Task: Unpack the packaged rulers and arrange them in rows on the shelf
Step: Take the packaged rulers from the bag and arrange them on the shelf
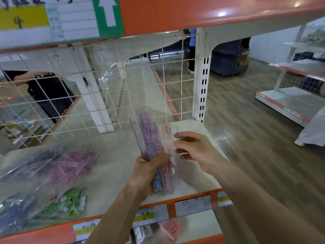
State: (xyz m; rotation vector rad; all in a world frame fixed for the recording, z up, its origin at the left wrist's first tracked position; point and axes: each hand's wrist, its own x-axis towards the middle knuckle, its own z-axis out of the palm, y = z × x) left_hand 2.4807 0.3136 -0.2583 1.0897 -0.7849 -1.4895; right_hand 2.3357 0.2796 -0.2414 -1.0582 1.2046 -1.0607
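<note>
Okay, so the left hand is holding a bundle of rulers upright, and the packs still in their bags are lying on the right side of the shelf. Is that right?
Not quite. The bagged packs lie on the left side of the shelf, not the right, as the head view shows. The left hand does hold the bundle of rulers upright.

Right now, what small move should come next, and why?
Probably pull the clear ruler free with the right hand and lay it on the shelf: that hand pinches its edge, while the left hand grips the rest of the bundle.
</note>
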